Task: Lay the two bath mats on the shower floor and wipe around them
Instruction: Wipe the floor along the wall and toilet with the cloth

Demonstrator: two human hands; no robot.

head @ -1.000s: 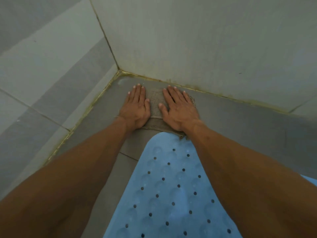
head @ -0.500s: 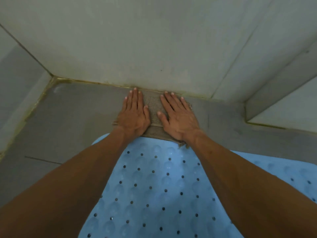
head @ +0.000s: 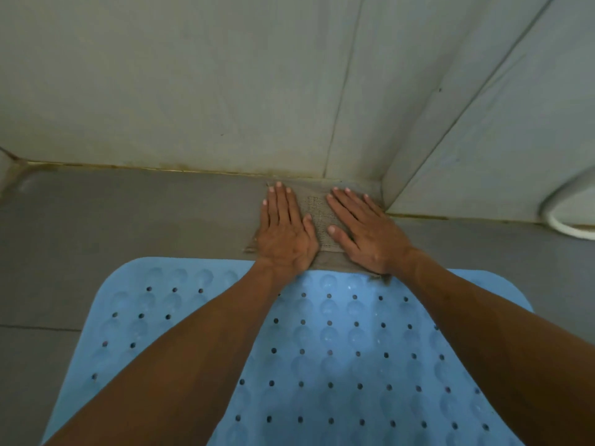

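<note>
Soft, limp cloth [head: 317, 217] at mid-frame lies under both flat, open hands, left [head: 285, 233] and right [head: 363, 233]; likely slides easily, best pressed by the palms.

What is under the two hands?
A brownish cloth lies flat under the left hand and right hand, on the grey floor. The parts beneath the palms are hidden.
</note>
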